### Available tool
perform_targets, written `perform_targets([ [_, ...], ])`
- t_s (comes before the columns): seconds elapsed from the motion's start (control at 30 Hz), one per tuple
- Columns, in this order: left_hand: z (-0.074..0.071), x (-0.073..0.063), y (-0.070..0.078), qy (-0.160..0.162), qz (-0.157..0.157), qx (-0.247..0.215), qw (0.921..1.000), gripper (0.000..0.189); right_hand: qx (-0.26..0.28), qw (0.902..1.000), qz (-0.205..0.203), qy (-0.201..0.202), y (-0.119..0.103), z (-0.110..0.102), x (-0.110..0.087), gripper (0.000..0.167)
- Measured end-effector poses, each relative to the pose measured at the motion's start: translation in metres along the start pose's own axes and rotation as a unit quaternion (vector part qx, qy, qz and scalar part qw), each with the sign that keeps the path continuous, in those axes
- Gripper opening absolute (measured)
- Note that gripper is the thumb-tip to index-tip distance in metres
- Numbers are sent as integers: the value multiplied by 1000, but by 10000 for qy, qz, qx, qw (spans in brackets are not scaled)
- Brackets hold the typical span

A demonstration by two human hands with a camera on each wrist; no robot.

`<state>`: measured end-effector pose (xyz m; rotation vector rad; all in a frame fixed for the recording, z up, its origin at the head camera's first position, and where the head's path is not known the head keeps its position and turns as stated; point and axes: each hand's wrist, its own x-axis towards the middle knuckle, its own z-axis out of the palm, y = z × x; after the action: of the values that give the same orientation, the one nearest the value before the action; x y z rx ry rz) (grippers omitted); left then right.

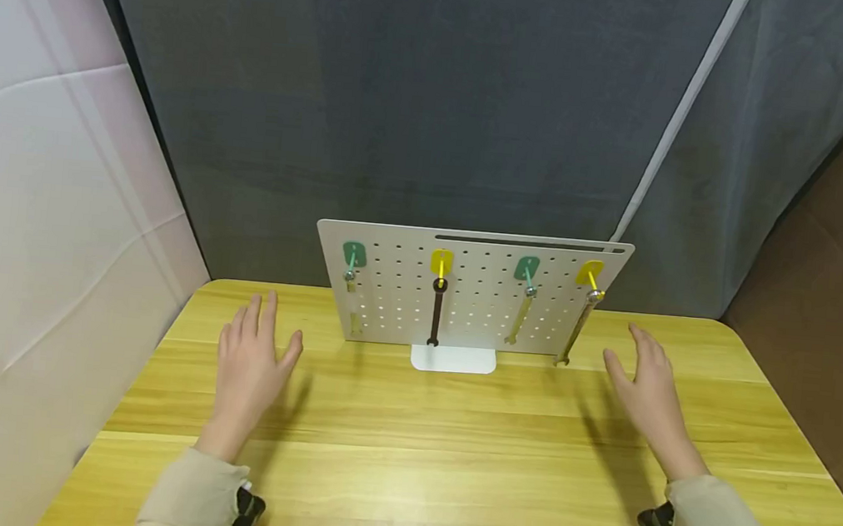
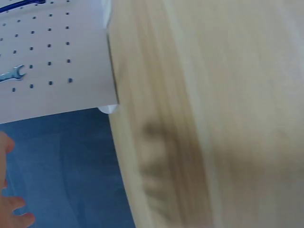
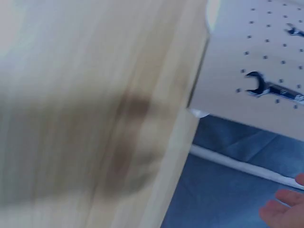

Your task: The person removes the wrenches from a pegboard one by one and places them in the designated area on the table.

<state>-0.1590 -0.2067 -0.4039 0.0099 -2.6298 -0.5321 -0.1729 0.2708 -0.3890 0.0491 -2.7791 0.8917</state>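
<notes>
A white pegboard (image 1: 404, 295) stands at the table's far side, with several combination wrenches hanging on its hooks. The leftmost wrench (image 1: 356, 322) blends partly into the board. Beside it are a dark wrench (image 1: 436, 314), a pale wrench (image 1: 519, 317) and, at the right end, another wrench (image 1: 576, 331). To the left of the board, my left hand (image 1: 245, 369) hovers over the table, fingers extended and thumb apart. On the board's right my right hand (image 1: 652, 393) hovers likewise. Neither hand touches anything. Some fingertips show in each wrist view.
The hooks have green backings (image 1: 355, 252) and yellow backings (image 1: 442, 259). A white base plate (image 1: 453, 360) juts forward under the pegboard onto the wooden table (image 1: 450, 449). Behind hangs a grey curtain (image 1: 420, 112); white cloth (image 1: 56, 223) and a brown panel (image 1: 834, 282) flank the table.
</notes>
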Motion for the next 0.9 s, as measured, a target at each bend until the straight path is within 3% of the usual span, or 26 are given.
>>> perform_targets([
  [0.2,-9,11,9,470,-61,-741,9961,54,1122,9936,118,41,-15,-5,3,60],
  [0.37,-20,22,20,557,-332,-1454,9873,49,1763,9841,149,163,-23,-5,3,55],
  [0.63,-40,46,35,653,-431,-2226,9718,48,1944,9803,264,216,-34,-4,6,49],
  [0.9,-53,67,46,429,-560,-2686,9607,51,2293,9727,336,116,-42,-1,9,50],
])
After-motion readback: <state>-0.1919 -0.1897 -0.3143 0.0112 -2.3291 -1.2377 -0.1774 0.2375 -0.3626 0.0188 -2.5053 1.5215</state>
